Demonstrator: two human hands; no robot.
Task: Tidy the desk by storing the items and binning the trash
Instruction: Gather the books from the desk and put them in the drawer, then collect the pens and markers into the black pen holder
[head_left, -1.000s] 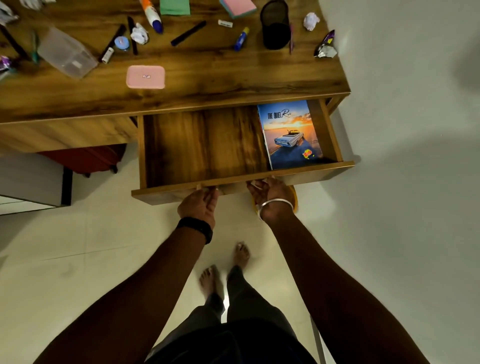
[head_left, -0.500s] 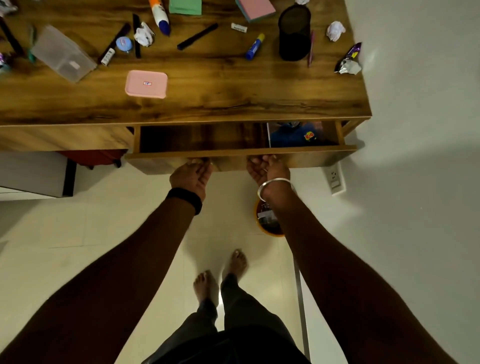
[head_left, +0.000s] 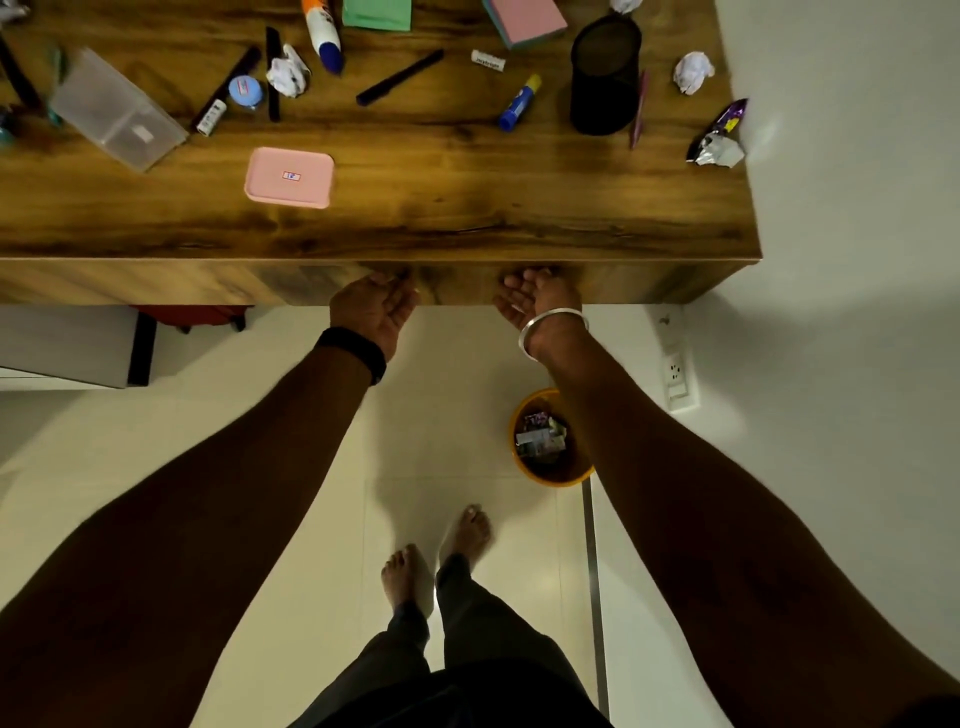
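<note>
Nearest, on the floor to the right, the orange bin (head_left: 553, 470) already holds wrappers. Above it the left hand (head_left: 375, 307) and right hand (head_left: 540, 299) lie loose and empty, fingertips against the flush drawer front (head_left: 457, 285). Farther off on the desk (head_left: 467, 208), the crumpled paper ball (head_left: 692, 71) and foil wrapper (head_left: 719, 136) at the far right look feather-light and crushable, so a soft pinch around the middle should do.
</note>
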